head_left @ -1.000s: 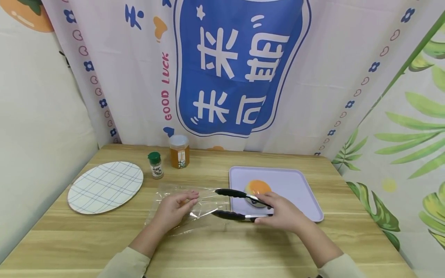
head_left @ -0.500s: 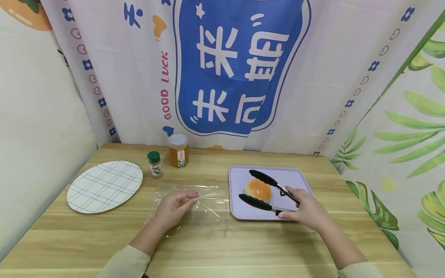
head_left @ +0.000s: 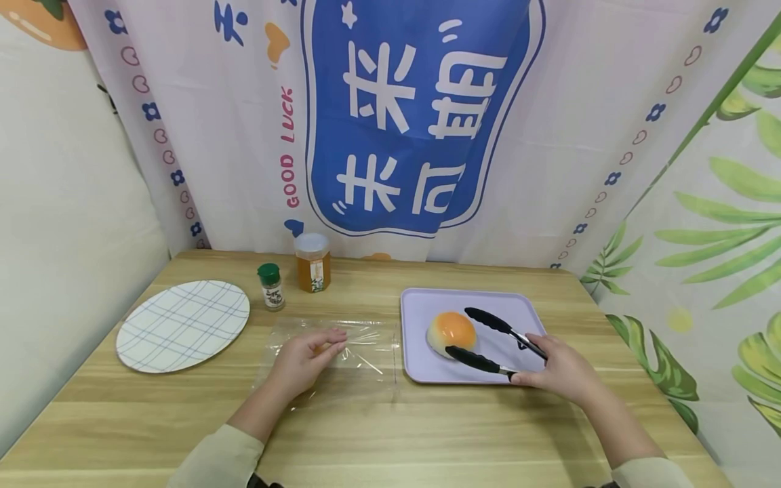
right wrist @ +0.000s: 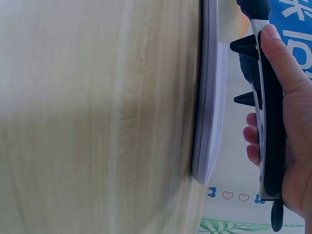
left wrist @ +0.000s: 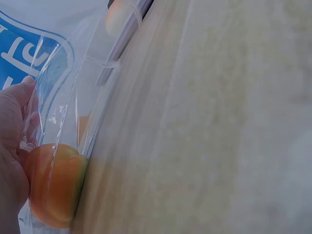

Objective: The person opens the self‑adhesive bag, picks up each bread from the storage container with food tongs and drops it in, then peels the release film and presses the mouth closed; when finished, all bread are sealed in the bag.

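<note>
My left hand (head_left: 304,362) pinches the film of a clear plastic bag (head_left: 373,362) on the table. In the left wrist view, an orange-topped bun (left wrist: 57,192) lies inside the bag beside the palm; in the head view my hand hides it. Another bun (head_left: 450,333), golden on top and pale below, sits on the lilac tray (head_left: 421,301). My right hand (head_left: 564,369) grips black-tipped metal tongs (head_left: 476,359) over the tray. The tong arms stand spread, with the tips around the bun's right side and nothing held between them.
A white oval plate (head_left: 183,329) with blue checked lines lies at the left. Behind the bag stand a green-capped spice shaker (head_left: 272,288) and a jar (head_left: 314,268) of amber contents. A printed curtain (head_left: 244,156) hangs behind the table.
My right hand has drawn the tongs rightward, away from the bag and over the tray, to the bun there. The left hand stays on the bag.
</note>
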The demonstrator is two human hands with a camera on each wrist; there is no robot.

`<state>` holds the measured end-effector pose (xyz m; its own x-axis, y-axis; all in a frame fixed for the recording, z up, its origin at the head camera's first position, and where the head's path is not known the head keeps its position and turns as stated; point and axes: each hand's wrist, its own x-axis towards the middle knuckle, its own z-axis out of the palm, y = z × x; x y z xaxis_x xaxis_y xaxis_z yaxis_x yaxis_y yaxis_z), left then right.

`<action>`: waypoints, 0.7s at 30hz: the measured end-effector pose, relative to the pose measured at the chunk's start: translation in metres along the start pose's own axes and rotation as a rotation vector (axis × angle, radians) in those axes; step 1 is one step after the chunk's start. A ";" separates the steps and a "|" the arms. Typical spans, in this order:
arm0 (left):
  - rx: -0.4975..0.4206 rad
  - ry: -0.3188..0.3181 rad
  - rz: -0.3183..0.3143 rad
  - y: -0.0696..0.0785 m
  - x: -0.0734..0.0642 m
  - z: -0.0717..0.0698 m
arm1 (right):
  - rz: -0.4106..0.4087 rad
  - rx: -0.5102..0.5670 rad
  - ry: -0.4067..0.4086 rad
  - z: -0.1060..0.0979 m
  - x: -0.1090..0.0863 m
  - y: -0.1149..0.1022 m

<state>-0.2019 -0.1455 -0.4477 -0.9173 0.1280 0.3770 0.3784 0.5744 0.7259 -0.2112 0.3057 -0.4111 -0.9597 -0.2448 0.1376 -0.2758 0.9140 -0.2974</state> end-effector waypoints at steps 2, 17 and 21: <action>-0.001 -0.001 0.003 0.000 0.000 0.000 | -0.007 -0.005 -0.004 0.001 0.000 0.001; -0.002 -0.001 0.017 -0.002 -0.001 0.001 | 0.036 0.033 -0.012 0.004 0.000 0.004; -0.003 0.001 0.022 -0.002 -0.001 0.001 | 0.038 0.029 0.003 0.004 0.000 0.002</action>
<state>-0.2016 -0.1462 -0.4498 -0.9087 0.1399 0.3934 0.3989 0.5692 0.7190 -0.2122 0.3063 -0.4156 -0.9694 -0.2088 0.1289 -0.2405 0.9128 -0.3301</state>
